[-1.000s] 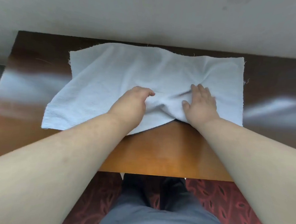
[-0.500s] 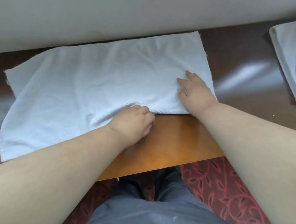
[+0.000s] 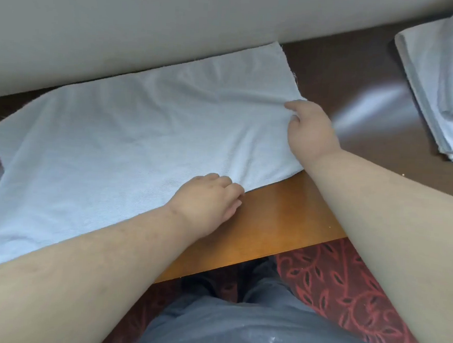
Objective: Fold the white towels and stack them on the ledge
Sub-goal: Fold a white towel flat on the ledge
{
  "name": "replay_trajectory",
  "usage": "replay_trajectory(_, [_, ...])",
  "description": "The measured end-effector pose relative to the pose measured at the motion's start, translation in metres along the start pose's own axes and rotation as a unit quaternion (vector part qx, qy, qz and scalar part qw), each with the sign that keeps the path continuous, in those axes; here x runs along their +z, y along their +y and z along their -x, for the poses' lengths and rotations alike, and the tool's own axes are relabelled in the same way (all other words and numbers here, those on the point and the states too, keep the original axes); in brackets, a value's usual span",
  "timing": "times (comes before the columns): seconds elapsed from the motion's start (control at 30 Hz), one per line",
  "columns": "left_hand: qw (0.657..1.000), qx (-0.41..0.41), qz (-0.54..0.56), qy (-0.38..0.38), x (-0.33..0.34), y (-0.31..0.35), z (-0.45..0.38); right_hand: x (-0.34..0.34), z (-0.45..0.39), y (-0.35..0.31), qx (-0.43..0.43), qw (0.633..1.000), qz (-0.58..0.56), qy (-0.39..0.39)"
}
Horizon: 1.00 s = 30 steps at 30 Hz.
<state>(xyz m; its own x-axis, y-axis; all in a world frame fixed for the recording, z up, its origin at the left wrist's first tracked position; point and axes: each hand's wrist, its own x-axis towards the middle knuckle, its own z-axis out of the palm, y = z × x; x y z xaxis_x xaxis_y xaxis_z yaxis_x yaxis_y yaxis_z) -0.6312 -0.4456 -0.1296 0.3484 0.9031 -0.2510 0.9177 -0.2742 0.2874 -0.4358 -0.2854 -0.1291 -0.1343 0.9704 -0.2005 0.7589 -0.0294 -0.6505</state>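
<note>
Red patterned carpet [image 3: 345, 290] shows at the bottom of the view, with the person's grey trousers [image 3: 250, 329] in front of it and the near edge of a glossy wooden ledge [image 3: 278, 222] just above. Both bare forearms reach forward over that edge. The left hand [image 3: 207, 199] rests on the near hem of a white towel [image 3: 131, 144], its fingers curled down onto the cloth at the hem, though whether they actually pinch the fabric cannot be told. Further out, the right hand [image 3: 307, 128] sits at the towel's right edge, near the far right corner, with the thumb and bent fingers nipping the cloth so that it puckers there. This towel lies spread out in a single layer on the ledge, its far edge touching the pale wall [image 3: 149, 28] behind. Well apart to the far right, a stack of folded towels [image 3: 442, 91] lies on the dark, shiny part of the ledge.
</note>
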Motion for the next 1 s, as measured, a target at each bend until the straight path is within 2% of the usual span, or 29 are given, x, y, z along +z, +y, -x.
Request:
replay_trajectory(0.07, [1.0, -0.001, 0.019, 0.006, -0.003, 0.008, -0.025, -0.013, 0.014, 0.015, 0.125, 0.988, -0.063, 0.068])
replay_trajectory(0.1, [1.0, -0.003, 0.023, -0.003, -0.002, 0.013, -0.039, -0.017, 0.023, 0.022, 0.175, 0.981, -0.057, 0.066])
replay_trajectory(0.23, [0.996, -0.028, 0.002, -0.083, 0.0, 0.037, -0.083, -0.025, 0.038, 0.033, 0.264, 0.964, -0.013, -0.04])
replay_trajectory(0.33, [0.993, 0.021, 0.019, -0.118, -0.002, 0.052, -0.095, -0.032, 0.034, 0.041, 0.26, 0.958, 0.048, -0.11])
replay_trajectory(0.4, [0.997, 0.048, 0.042, -0.044, -0.016, 0.047, -0.113, -0.038, 0.036, 0.049, 0.252, 0.957, 0.069, -0.125])
replay_trajectory(0.47, [0.997, 0.004, 0.051, 0.059, -0.032, 0.027, -0.152, -0.042, 0.043, 0.056, 0.242, 0.959, 0.069, -0.131])
replay_trajectory(0.5, [0.996, -0.042, 0.039, 0.065, -0.039, 0.016, -0.173, -0.043, 0.047, 0.059, 0.235, 0.96, 0.074, -0.134])
replay_trajectory(0.57, [0.99, -0.137, 0.0, -0.028, -0.046, 0.004, -0.205, -0.042, 0.057, 0.068, 0.232, 0.959, 0.086, -0.139])
replay_trajectory(0.6, [0.985, -0.156, -0.013, -0.074, -0.045, 0.003, -0.219, -0.043, 0.06, 0.073, 0.238, 0.957, 0.088, -0.14])
replay_trajectory(0.63, [0.983, -0.154, -0.017, -0.1, -0.042, 0.006, -0.229, -0.044, 0.063, 0.078, 0.246, 0.955, 0.087, -0.14])
replay_trajectory(0.7, [0.986, -0.131, -0.018, -0.099, -0.035, 0.016, -0.244, -0.048, 0.067, 0.088, 0.26, 0.953, 0.079, -0.135])
replay_trajectory(0.73, [0.989, -0.128, -0.016, -0.071, -0.034, 0.022, -0.249, -0.051, 0.068, 0.092, 0.26, 0.953, 0.079, -0.133])
replay_trajectory(0.8, [0.989, -0.143, 0.016, 0.041, -0.038, 0.033, -0.262, -0.057, 0.071, 0.102, 0.248, 0.956, 0.087, -0.127])
replay_trajectory(0.87, [0.976, -0.158, 0.067, 0.13, -0.047, 0.04, -0.279, -0.061, 0.074, 0.11, 0.239, 0.959, 0.091, -0.12])
replay_trajectory(1.0, [0.978, -0.2, 0.03, 0.053, -0.053, 0.049, -0.315, -0.063, 0.076, 0.122, 0.231, 0.96, 0.105, -0.115])
